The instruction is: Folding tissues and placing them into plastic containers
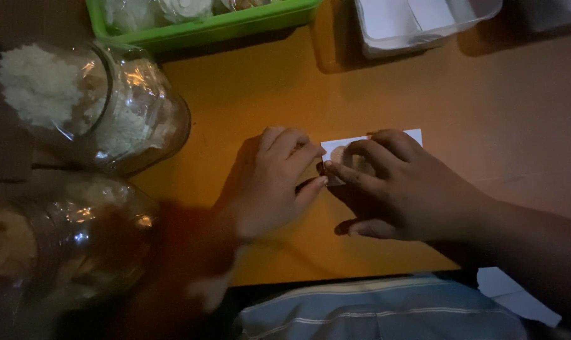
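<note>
Dim light falls over an orange bench. On it both hands press a small white packet flat — the right hand lies over most of it, its fingers spread along the near edge, not clenched. The left hand meets it at the packet's left end, fingertips bent down and touching the right forefinger. Left of the hands stand two glass jars; the farther jar holds white grains, the nearer one is blurred. Beyond the fingers sit a green tray and a white tub. Below the wrists — striped blue cloth.
</note>
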